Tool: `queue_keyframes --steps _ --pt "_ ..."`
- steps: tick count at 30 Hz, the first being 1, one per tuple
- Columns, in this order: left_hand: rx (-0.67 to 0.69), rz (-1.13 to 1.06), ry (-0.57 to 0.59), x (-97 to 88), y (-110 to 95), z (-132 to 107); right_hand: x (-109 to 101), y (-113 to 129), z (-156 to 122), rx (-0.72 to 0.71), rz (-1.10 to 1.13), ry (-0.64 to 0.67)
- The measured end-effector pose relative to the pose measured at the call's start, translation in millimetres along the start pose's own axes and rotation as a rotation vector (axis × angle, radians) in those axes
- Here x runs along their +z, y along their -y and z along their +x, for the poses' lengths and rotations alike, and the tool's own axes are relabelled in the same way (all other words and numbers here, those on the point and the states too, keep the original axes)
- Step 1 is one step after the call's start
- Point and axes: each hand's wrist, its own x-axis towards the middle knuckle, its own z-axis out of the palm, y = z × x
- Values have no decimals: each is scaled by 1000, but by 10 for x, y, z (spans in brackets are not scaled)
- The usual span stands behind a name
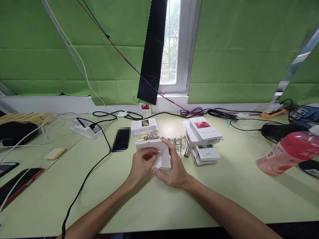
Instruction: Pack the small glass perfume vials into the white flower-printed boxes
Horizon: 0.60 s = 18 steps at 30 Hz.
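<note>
I'm apparently working a carton [164, 156], right hand [176, 171] clasping its three-o'clock side, left hand [141, 165] bunched, hold unclear, steadiness being needed next.

Held box [165, 156]: matt card. Vials [183, 145]: glossy, glass-like. Tabletop [109, 186]: smooth.

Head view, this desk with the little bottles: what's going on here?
A person is handling a white box at the desk. The right hand grips its right side, while the left hand has its fingers bunched against it; whether they hold anything is hidden. Small bottles stand just beyond, with stacked cartons to the right.
</note>
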Motion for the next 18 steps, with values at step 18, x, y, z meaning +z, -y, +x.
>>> queue_keyframes --steps 18 --pt "51 99 23 -14 77 -36 9 5 4 10 35 21"
